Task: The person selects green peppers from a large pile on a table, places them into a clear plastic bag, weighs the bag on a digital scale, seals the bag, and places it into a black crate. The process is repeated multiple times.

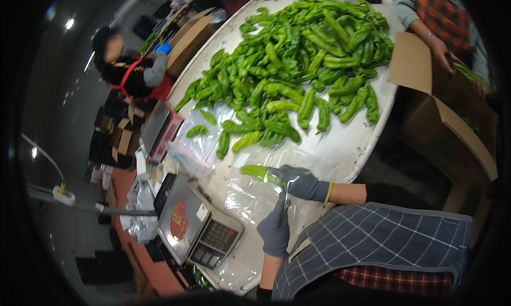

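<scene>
Both my hands wear grey gloves. My right hand (pixel 304 184), yellow at the cuff, is closed around light green peppers (pixel 255 171) at a clear plastic bag (pixel 243 198). Shiny film covers part of the peppers and fingers; whether they are inside the bag I cannot tell. Just below, my left hand (pixel 275 228) pinches the film near the bag's edge, thumb and fingers pointing up. Beyond my hands, a large heap of long green peppers (pixel 295 58) spreads over the white table (pixel 355 142).
A digital scale (pixel 199 226) stands left of my left hand, with a red-framed scale (pixel 159 132) farther off. Stacked plastic bags (pixel 199 146) lie beside the heap. An open cardboard box (pixel 435 118) stands at the right, where a co-worker's hand (pixel 441 54) reaches. Another person (pixel 135 70) works across the table.
</scene>
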Available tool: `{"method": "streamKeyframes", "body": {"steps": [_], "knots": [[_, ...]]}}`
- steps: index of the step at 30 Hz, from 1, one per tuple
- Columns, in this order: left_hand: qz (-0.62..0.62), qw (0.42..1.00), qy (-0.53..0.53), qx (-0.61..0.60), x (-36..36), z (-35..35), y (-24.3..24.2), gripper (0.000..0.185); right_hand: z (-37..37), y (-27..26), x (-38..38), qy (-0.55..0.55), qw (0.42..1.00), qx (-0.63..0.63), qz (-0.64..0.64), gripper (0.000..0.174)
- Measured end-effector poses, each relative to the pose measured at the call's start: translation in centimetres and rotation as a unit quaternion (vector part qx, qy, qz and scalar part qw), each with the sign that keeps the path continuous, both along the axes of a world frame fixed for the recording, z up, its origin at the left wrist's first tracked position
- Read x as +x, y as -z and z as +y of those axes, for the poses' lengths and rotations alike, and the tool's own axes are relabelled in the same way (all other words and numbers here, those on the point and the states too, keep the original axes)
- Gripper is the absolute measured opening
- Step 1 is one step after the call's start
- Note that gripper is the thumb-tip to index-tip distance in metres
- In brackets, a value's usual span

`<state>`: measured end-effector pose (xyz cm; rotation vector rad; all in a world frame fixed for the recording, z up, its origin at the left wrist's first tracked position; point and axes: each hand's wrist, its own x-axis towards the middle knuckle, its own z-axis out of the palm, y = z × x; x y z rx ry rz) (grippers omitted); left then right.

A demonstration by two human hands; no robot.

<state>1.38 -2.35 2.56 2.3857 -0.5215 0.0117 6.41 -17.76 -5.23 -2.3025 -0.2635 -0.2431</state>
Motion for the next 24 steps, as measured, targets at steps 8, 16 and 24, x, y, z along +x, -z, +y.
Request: {"method": "streamKeyframes", "body": {"steps": [8, 16, 24], "knots": [[-0.013, 0.999, 0.006, 0.036, -0.9, 0.8, 0.7, 0.035, 1.6, 2.3, 2.8, -0.012, 0.987, 0.062, -0.148, 0.071], [0.025, 0.999, -0.009, 0.032, -1.1, 0.4, 1.2, 0.034, 0.6, 4.7, 3.6, -0.033, 0.987, 0.159, -0.008, 0.064], [-0.009, 0.994, -0.098, -0.053, -0.4, 2.4, 3.3, 0.031, -6.6, -3.6, 0.6, -0.303, 0.892, 0.173, 0.287, 0.044]]}}
